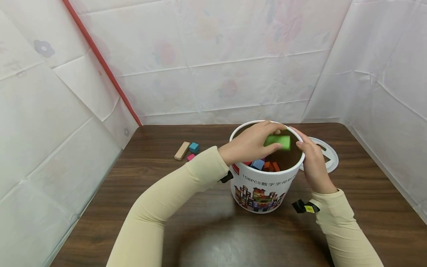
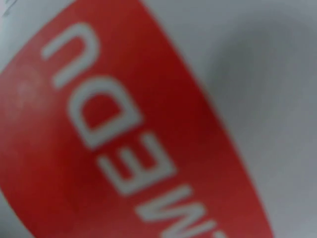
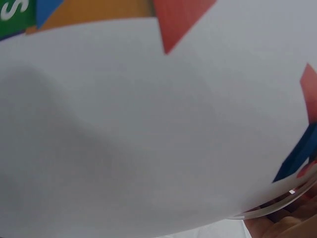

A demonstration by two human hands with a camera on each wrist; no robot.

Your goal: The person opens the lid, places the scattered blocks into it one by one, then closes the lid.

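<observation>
Head view, looking down at a dark wooden table (image 1: 207,230): the left hand (image 1: 248,146) reaches over the open mouth of a white bucket (image 1: 267,185), fingers and thumb curled around a green block (image 1: 278,141) held just above the opening. The right hand (image 1: 311,161) steadies the bucket, its fingers wrapped over the near right rim. Both arms wear cream sleeves.

Inside the bucket lie more blocks, blue (image 1: 257,164) and orange-red (image 1: 271,166) among them. The side of the bucket reads "108PCS", followed by Chinese characters, above a band of colourful building pictures.

The left wrist view is filled by the bucket's wall at very close range: a red patch (image 2: 114,148) with white letters, blurred and turned sideways (they may spell "MEDU", though I cannot be certain). The right wrist view shows the same white wall (image 3: 148,139) with coloured shapes at its edges.

Behind the bucket to the right, a white lid (image 1: 328,157) lies flat on the table. Well to the left sit three loose blocks close together: a tan block (image 1: 181,151), a teal cube (image 1: 194,147) and a pink block (image 1: 191,157).

White sheeting (image 1: 217,66) with faint flower prints closes in the table on three sides, and a red strip (image 1: 100,59) runs diagonally down the left corner.
</observation>
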